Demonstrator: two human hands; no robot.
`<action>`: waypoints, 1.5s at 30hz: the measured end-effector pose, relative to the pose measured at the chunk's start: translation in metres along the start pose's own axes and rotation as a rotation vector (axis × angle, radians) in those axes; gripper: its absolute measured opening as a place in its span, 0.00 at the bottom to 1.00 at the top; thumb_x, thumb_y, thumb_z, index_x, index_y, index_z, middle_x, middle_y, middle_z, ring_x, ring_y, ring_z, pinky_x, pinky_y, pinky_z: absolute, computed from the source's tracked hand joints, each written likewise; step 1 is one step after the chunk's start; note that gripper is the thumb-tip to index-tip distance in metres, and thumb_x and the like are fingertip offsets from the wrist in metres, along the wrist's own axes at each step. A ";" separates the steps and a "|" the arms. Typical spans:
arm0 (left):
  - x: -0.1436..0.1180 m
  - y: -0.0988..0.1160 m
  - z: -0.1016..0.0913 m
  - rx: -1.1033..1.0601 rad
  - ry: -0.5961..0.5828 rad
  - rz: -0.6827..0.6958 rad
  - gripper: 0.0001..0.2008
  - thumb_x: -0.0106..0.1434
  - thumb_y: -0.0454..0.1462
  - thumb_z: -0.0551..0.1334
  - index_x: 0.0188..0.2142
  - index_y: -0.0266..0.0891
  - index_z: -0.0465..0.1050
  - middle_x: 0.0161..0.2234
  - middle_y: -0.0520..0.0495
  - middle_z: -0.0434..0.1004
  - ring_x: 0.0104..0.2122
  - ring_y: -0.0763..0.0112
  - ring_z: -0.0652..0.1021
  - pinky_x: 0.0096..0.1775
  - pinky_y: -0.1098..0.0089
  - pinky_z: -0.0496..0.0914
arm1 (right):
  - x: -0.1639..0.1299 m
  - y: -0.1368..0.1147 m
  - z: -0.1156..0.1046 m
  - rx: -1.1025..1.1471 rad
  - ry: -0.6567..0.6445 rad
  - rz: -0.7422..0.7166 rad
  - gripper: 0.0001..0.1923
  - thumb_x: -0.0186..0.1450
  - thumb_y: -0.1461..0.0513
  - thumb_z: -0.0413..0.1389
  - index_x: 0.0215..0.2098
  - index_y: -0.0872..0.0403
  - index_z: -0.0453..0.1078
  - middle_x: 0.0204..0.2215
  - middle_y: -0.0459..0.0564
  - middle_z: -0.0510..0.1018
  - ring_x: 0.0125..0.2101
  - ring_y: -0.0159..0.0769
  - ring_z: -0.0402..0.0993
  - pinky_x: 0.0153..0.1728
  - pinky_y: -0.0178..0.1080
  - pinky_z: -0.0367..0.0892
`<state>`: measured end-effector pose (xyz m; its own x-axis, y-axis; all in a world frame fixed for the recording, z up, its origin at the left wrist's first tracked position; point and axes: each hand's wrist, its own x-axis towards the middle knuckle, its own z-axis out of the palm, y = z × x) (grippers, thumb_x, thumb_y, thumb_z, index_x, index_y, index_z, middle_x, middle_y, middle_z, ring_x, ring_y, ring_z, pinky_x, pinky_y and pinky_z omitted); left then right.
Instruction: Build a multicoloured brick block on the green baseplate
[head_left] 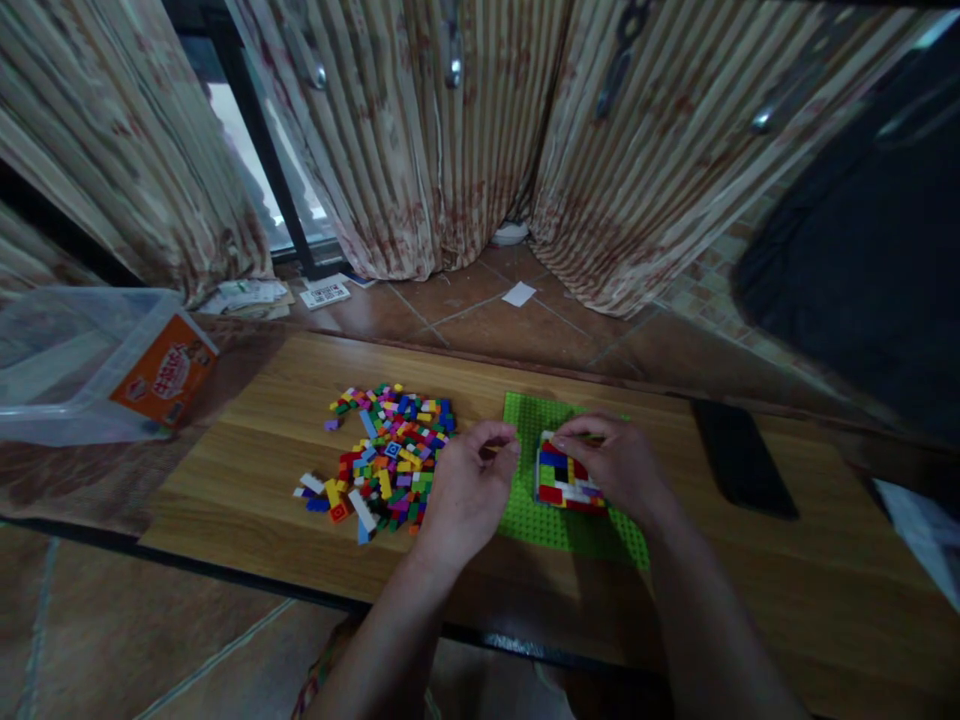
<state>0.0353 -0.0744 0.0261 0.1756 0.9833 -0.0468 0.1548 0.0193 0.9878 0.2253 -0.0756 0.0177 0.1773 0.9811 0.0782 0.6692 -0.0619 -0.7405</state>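
Observation:
A green studded baseplate (525,515) lies on the wooden table. On it sits a low block built of toy bricks (559,478) in red, blue, yellow, white and other colours. My right hand (619,465) reaches over this build from the right, thumb and index finger pinched at its far edge; whatever is between the fingertips is too small to make out. Over the left edge of the baseplate is my left hand (472,485), its fingers curled and thumb and index fingertips together. Any piece in that pinch is hidden. A pile of loose bricks (397,450) spreads just left of my left hand.
A clear plastic bin (90,380) with an orange label stands at the table's left end. To the right lies a black phone (742,458), with white paper (919,525) beyond it. Striped curtains (480,150) hang behind the table.

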 end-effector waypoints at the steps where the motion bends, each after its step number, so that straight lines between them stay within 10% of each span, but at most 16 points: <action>1: 0.000 0.001 0.000 0.004 -0.001 0.001 0.09 0.61 0.35 0.60 0.40 0.36 0.76 0.34 0.46 0.80 0.33 0.69 0.78 0.37 0.70 0.71 | 0.000 0.000 0.001 0.022 0.006 0.022 0.09 0.55 0.55 0.60 0.25 0.51 0.76 0.30 0.48 0.78 0.33 0.39 0.74 0.39 0.41 0.65; 11: 0.000 -0.002 -0.002 -0.032 -0.006 0.006 0.10 0.61 0.36 0.60 0.41 0.37 0.77 0.36 0.46 0.80 0.34 0.69 0.78 0.37 0.70 0.72 | -0.001 -0.001 0.004 0.329 0.011 0.257 0.13 0.51 0.52 0.62 0.27 0.53 0.76 0.25 0.48 0.80 0.28 0.39 0.75 0.32 0.40 0.68; 45: 0.002 -0.007 0.036 0.250 -0.136 0.036 0.27 0.52 0.20 0.50 0.46 0.41 0.72 0.46 0.46 0.74 0.38 0.70 0.76 0.43 0.70 0.71 | -0.002 0.002 0.011 0.178 0.042 0.128 0.14 0.60 0.52 0.56 0.32 0.52 0.76 0.32 0.51 0.82 0.34 0.42 0.78 0.37 0.42 0.69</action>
<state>0.0695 -0.0787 0.0141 0.3121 0.9488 -0.0484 0.3781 -0.0773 0.9225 0.2187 -0.0754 0.0091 0.2848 0.9586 0.0010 0.5019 -0.1482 -0.8521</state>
